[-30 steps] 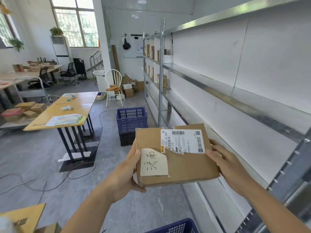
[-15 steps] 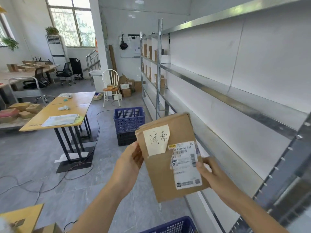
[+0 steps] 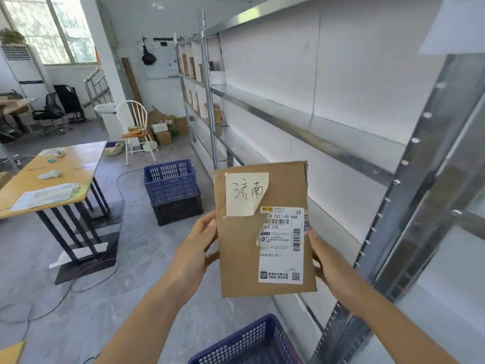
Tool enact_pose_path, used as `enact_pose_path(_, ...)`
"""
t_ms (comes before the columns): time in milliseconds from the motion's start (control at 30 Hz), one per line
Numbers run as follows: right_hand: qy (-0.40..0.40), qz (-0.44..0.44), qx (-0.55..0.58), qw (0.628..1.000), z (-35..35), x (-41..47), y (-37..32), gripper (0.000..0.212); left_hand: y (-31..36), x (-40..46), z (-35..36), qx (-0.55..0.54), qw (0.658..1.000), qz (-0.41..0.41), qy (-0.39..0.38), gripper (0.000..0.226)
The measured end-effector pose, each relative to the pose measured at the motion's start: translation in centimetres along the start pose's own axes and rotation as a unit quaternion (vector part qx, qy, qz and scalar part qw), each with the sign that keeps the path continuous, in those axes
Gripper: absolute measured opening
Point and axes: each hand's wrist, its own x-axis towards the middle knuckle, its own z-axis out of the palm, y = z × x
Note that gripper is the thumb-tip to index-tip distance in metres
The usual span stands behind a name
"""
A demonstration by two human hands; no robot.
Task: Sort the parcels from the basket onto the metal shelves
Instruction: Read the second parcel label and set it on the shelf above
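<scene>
Flat cardboard parcel [image 3: 265, 229] held upright in mid-air, near centre, above the near blue basket [image 3: 249, 342] and just left of the metal shelves [image 3: 301, 127]. Left hand [image 3: 195, 252] with fingers [image 3: 208, 223] curled on the left edge; right hand [image 3: 329, 266] closed on the right edge. Handwritten paper note [image 3: 245, 193] at top, printed shipping label [image 3: 282, 245] below. Second blue basket [image 3: 172, 179] farther left on the floor.

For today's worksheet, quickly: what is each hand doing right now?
Left hand: holding the parcel.
Right hand: holding the same parcel.
</scene>
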Motion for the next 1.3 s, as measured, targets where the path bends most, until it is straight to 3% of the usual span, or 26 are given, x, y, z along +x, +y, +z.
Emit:
enact_pose_path(133,0.037,0.002,-0.006,0.999,-3.5,-1.1,0.4,0.049,0.0,0.6,3.8,0.004,0.999,-0.008,-0.044,0.033)
enact_pose_path(267,0.079,0.001,0.007,0.997,-5.8,-2.8,1.3,0.068,-0.7,0.6,5.9,-0.009,0.992,-0.04,-0.117,0.042)
enact_pose_path(367,0.115,-0.008,0.01,0.993,-6.3,-5.1,1.7,0.066,-0.9,0.4,7.2,-0.014,0.978,-0.078,-0.191,0.054)
enact_pose_path(467,0.167,-0.018,0.026,0.985,-6.4,-7.9,2.4,0.068,-1.5,0.8,8.8,-0.007,0.966,-0.079,-0.245,0.048)
enact_pose_path(633,0.294,-0.022,0.084,0.952,-5.4,-14.5,2.3,0.049,-2.7,-0.3,11.8,-0.028,0.937,-0.084,-0.337,0.061)
enact_pose_path(700,0.344,-0.02,0.102,0.933,-4.8,-17.8,2.2,0.042,-3.3,-1.1,14.0,-0.027,0.925,-0.092,-0.367,0.048)
enact_pose_path(800,0.42,-0.022,0.1,0.902,-3.9,-23.4,2.4,0.047,-3.8,-3.2,18.2,0.005,0.91,-0.078,-0.407,0.05)
enact_pose_path(900,0.492,-0.023,0.098,0.865,-3.0,-29.7,3.0,0.047,-4.5,-7.6,21.7,0.001,0.863,-0.102,-0.495,0.051)
enact_pose_path(1000,0.555,-0.019,0.107,0.825,-2.0,-36.2,3.9,0.043,-5.0,-12.8,24.3,0.001,0.808,-0.099,-0.581,0.1)
enact_pose_path(1033,0.574,-0.018,0.11,0.811,-1.6,-38.3,4.3,0.043,-5.3,-14.5,25.2,0.003,0.792,-0.097,-0.603,0.104)
enact_pose_path(1133,0.624,-0.013,0.116,0.773,0.1,-44.5,5.6,0.045,-6.8,-20.3,27.8,0.044,0.747,-0.118,-0.653,0.057)
enact_pose_path(1300,0.698,-0.002,0.125,0.705,3.3,-55.4,8.0,0.052,-8.3,-31.2,30.6,0.085,0.692,-0.145,-0.702,0.038)
